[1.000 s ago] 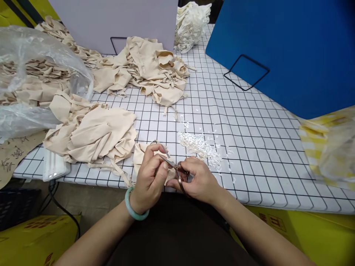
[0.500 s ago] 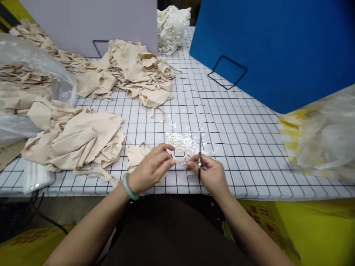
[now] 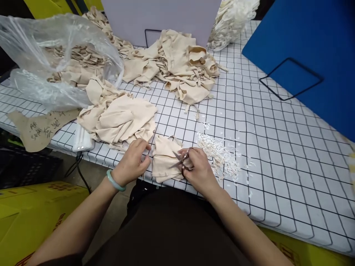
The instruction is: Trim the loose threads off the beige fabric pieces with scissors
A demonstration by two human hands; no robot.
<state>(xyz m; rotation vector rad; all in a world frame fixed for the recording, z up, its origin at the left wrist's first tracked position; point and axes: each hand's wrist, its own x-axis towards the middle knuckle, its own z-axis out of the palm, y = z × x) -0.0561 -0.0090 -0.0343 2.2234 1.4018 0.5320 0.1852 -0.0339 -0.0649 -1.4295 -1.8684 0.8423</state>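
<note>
My right hand (image 3: 201,170) grips a pair of scissors (image 3: 181,161), its fingers in the loops and the blades spread, pointing left. Beneath the blades lies a small stack of beige fabric pieces (image 3: 162,157) near the table's front edge. To the left of that stack is my left hand (image 3: 132,162), a green bangle on the wrist. Its fingers are curved, with the thumb apart from them, and I see nothing held. Just beyond it spreads a larger heap of beige fabric (image 3: 126,116). Small white and beige snippets (image 3: 222,155) lie scattered right of my right hand.
More beige fabric (image 3: 177,66) is piled farther back, beside a clear plastic bag (image 3: 30,85). A brown template with handwriting (image 3: 41,129) and a white power strip (image 3: 83,138) lie at the left edge. A blue board (image 3: 310,55) with a wire stand rises at the right.
The view has swung left. My right hand has moved left from the snippets to over the small fabric stack, the scissors now pointing left. My left hand has shifted left, off that stack.
</note>
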